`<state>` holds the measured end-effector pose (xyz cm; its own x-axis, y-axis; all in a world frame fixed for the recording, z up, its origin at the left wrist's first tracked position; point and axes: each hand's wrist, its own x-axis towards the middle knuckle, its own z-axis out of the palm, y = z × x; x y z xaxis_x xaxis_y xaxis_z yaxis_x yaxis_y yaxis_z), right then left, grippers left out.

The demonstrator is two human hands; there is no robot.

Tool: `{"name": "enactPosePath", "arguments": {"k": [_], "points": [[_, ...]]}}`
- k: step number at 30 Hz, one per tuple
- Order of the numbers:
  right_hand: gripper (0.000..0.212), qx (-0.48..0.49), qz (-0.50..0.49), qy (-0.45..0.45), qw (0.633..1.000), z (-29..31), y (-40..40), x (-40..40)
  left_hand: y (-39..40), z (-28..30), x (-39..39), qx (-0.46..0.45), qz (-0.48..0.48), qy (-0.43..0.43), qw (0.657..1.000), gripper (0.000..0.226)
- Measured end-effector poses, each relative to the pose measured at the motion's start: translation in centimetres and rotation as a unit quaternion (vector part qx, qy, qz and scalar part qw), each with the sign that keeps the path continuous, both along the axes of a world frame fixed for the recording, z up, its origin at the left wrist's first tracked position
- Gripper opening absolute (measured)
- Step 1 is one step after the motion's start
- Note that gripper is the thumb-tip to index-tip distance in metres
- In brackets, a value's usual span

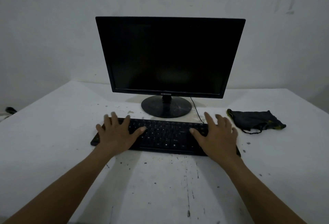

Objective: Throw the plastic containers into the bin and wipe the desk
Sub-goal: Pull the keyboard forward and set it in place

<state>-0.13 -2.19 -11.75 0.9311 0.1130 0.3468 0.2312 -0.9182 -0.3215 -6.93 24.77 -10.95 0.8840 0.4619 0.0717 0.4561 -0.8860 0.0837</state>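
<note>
White surface [160,179], speckled with dark marks, against a bare wall. One Samsung monitor [169,56], screen dark, at centre frame. One black keyboard [165,134] below it. Left hand [115,133] and right hand [215,134] lie over its ends, fingers spread, gripping nothing. One dark cloth [254,120] at right. No plastic containers or bin in view. Object at left edge unidentifiable.
</note>
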Motion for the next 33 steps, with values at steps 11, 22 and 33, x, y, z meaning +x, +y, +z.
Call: {"name": "enactPosePath", "arguments": {"k": [11, 22, 33], "points": [[0.071, -0.064, 0.121, 0.046, 0.989, -1.5, 2.0, -1.0, -3.3, -2.3, 0.4, -0.006, -0.129, 0.010, 0.992, 0.079], [0.073, -0.025, 0.125, 0.037, 0.991, -1.6, 2.0, -1.3, -3.3, -3.1, 0.4, 0.013, -0.135, -0.018, 0.991, 0.098], [0.037, 0.186, 0.120, 0.046, 0.974, 2.0, 3.2, -3.1, -4.0, 1.9, -0.9, -0.065, -0.175, -0.078, 0.979, 0.080]]}}
